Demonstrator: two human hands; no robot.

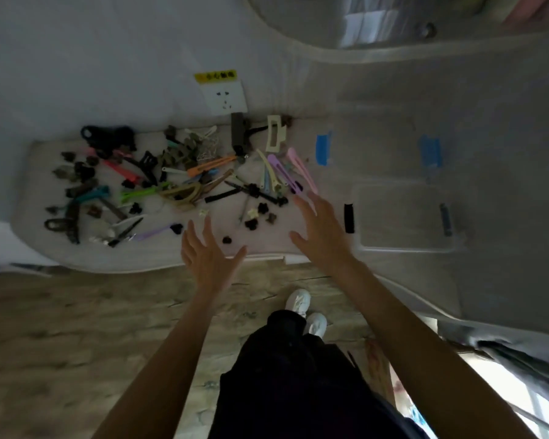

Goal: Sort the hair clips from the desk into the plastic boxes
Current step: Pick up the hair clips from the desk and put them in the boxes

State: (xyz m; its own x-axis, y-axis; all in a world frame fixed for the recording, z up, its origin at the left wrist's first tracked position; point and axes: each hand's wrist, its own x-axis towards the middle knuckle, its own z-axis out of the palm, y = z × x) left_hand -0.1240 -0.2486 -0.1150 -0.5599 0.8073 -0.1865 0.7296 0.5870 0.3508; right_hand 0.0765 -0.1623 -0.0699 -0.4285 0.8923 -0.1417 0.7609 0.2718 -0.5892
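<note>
Many hair clips (178, 182) of mixed colours and sizes lie scattered over the white desk (159, 258). Long pink and purple clips (286, 169) lie at the heap's right side, small black claw clips (251, 224) near the front. A clear plastic box (403, 217) stands at the right with a black latch (349, 218) on its near side. My left hand (206, 251) hovers open over the desk's front edge, holding nothing. Just left of the box, my right hand (320, 229) is spread open, its fingertips close to the pink clips.
A wall socket (225, 96) with a yellow label sits behind the desk. Another clear box with blue tape strips (324, 148) stands behind the first. A large clear tub (393, 23) fills the top right. Wooden floor and my white shoes (305, 308) lie below.
</note>
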